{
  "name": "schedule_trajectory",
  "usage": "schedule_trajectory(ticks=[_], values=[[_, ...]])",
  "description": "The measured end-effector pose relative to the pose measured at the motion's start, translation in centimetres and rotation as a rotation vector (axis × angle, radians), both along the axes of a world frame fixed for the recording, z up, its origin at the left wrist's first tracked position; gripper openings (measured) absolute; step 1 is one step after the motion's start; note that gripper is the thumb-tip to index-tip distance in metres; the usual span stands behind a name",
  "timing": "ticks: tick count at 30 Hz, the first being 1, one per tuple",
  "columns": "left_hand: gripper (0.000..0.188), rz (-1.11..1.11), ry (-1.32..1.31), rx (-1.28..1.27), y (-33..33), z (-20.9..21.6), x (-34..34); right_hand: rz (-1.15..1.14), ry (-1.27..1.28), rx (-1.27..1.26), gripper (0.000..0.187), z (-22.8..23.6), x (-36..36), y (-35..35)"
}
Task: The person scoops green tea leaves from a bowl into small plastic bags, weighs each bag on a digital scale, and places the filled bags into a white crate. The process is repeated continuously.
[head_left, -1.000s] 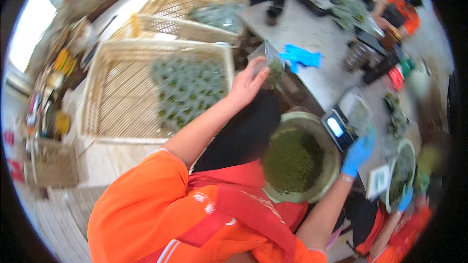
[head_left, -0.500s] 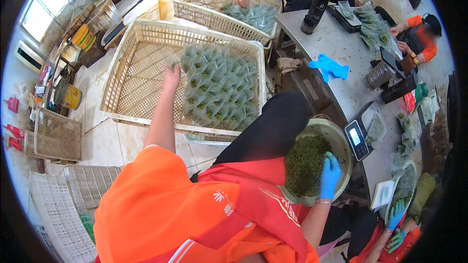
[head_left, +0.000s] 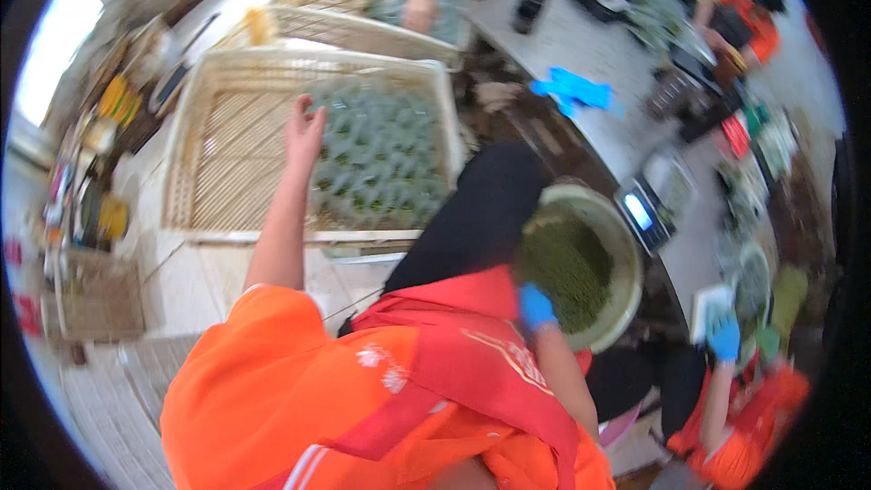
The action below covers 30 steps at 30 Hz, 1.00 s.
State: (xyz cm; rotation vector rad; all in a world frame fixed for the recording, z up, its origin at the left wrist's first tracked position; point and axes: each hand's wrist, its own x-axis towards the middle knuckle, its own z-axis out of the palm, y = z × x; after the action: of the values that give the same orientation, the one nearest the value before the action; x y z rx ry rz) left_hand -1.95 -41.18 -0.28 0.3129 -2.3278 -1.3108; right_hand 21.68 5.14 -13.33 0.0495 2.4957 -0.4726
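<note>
My bare left hand is raised over a large cream plastic crate, fingers apart and nothing in them. Just right of it, rows of small clear bags with green contents stand packed in the crate's right part. My right hand, in a blue glove, is at the near left edge of a pale round basin. Small green granular pieces lie heaped inside that basin. Motion blur and the red apron hide what the gloved fingers hold.
A metal table on the right bears a scale, blue gloves and more bags. Behind my crate is another crate, with another person's hand in it. Co-workers in orange sit at the far and near right.
My left hand has let go of a small bag, and its fingers are now spread. My gloved right hand has moved left across the basin toward its near edge. The view has shifted.
</note>
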Motion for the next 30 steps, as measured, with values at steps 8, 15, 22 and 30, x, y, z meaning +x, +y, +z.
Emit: schedule_trajectory(ticks=[8, 15, 22, 30], values=[[0.024, -0.951, 0.268, -0.260, 24.7, 3.8, 5.0, -0.361, 0.280, -0.269, 0.015, 0.0, -0.5, 2.8], [0.033, -1.649, -0.205, -0.599, 36.7, -0.9, 10.3, -0.911, 0.263, -0.933, 0.014, 8.5, 0.7, 4.4], [0.020, -1.594, -0.039, -0.542, 37.4, -2.8, 11.3, -0.899, 0.902, -0.385, 0.033, 15.3, -3.3, 9.0], [0.022, -1.440, -0.006, -0.388, 37.8, -2.3, 10.3, -0.922, 1.113, -0.154, 0.024, 13.3, -9.4, 13.4]])
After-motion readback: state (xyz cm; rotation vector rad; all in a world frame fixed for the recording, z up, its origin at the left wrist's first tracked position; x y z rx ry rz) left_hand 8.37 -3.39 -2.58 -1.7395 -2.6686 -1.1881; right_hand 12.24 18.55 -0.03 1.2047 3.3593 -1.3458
